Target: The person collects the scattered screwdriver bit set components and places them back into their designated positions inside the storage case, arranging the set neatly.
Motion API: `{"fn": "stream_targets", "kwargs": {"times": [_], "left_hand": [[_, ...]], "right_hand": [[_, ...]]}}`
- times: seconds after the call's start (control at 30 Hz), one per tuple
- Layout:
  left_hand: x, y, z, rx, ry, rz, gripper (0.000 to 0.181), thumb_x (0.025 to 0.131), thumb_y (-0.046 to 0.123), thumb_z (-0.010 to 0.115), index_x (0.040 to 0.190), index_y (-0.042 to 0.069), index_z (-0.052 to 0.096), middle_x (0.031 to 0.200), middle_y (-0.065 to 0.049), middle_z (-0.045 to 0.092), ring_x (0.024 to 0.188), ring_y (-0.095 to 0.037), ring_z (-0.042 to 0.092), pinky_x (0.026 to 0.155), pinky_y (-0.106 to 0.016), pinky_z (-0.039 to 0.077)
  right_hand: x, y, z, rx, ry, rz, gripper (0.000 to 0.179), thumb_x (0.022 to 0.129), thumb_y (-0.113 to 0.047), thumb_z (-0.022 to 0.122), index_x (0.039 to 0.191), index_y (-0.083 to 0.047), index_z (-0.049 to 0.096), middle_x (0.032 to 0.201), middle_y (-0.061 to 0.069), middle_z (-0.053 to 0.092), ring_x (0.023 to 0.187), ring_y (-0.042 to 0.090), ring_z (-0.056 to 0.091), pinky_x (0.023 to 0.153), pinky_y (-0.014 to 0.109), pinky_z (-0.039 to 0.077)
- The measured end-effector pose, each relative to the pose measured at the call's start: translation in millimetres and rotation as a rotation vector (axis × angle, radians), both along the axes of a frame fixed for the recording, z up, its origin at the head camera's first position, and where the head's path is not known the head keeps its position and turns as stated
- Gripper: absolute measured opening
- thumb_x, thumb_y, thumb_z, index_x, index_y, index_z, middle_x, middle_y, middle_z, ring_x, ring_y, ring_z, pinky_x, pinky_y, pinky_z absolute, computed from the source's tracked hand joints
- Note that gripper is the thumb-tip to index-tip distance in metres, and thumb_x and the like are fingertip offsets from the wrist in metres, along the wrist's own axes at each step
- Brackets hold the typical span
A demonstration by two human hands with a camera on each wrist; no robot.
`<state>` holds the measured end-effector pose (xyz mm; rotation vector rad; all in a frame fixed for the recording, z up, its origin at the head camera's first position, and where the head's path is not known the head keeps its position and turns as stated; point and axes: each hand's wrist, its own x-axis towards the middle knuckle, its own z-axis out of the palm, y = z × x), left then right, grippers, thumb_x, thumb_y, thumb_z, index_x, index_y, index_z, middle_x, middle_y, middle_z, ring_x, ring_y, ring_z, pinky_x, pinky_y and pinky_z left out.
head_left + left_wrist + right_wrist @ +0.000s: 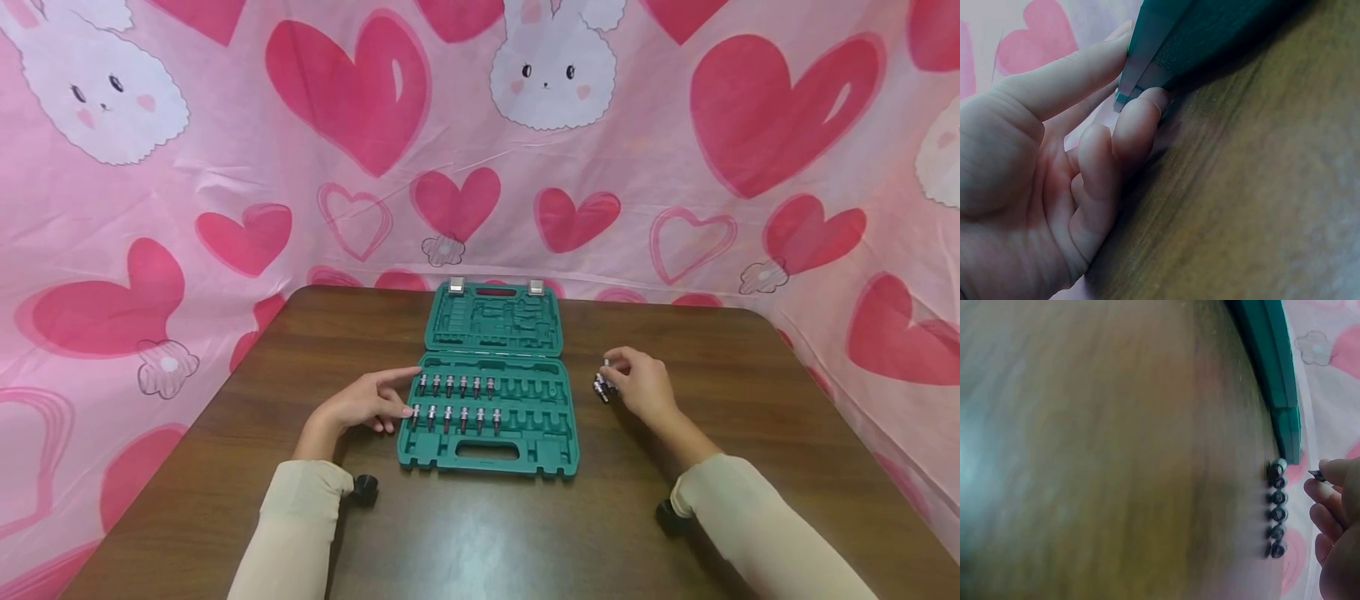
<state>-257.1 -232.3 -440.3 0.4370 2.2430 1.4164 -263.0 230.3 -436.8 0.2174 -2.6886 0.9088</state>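
Observation:
The green tool case [491,464] lies unfolded on the table, its lid tilted back. Two rows of metal bit sockets [463,417] fill the left part of its tray; moulded slots show to their right. My left hand [362,402] rests at the case's left edge, index finger stretched along it and thumb touching near the front row, other fingers loosely bent. To the right of the case, my right hand [637,385] pinches a small bit socket [1317,475] between thumb and fingertip, mostly hidden. Beside that hand, several more bit sockets [1277,514] stand in a line.
The brown wooden table [480,533] extends around the case. A pink cloth with hearts and rabbits [525,158] hangs behind it and along both sides. Two metal latches [457,286] sit on the lid's far edge. A dark band sits at each cuff.

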Motion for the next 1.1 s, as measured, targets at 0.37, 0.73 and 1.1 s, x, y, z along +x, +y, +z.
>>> {"fn": "stream_targets", "kwargs": {"times": [0.37,0.73,1.1], "left_hand": [[-0.5,1.1,2.1,-0.009,0.005,0.007,0.072,0.088,0.019,0.074,0.151,0.021,0.038,0.078,-0.015,0.066,0.057,-0.023,0.062,0.056,-0.035,0.055],[-0.5,2.0,2.7,-0.012,0.004,0.010,0.073,0.088,0.020,0.074,0.151,0.020,0.038,0.079,-0.016,0.067,0.057,-0.022,0.061,0.057,-0.035,0.055],[0.8,1.7,3.1,-0.018,0.000,0.012,0.072,0.088,0.020,0.073,0.151,0.020,0.038,0.080,-0.014,0.068,0.057,-0.022,0.061,0.057,-0.034,0.055]], "right_hand": [[-6.0,-23.9,8.8,-0.016,0.048,0.020,0.018,0.086,-0.014,0.075,0.100,-0.005,0.068,0.082,0.008,0.070,0.079,0.028,0.062,0.074,0.045,0.048],[-1.9,-41.1,7.4,-0.010,-0.046,0.030,0.020,0.088,-0.018,0.075,0.102,-0.008,0.065,0.087,0.007,0.065,0.081,0.025,0.055,0.071,0.040,0.050],[0.5,-53.2,6.3,-0.019,-0.052,0.033,0.018,0.087,-0.018,0.075,0.099,-0.011,0.064,0.088,0.006,0.062,0.082,0.024,0.055,0.069,0.040,0.048]]}}
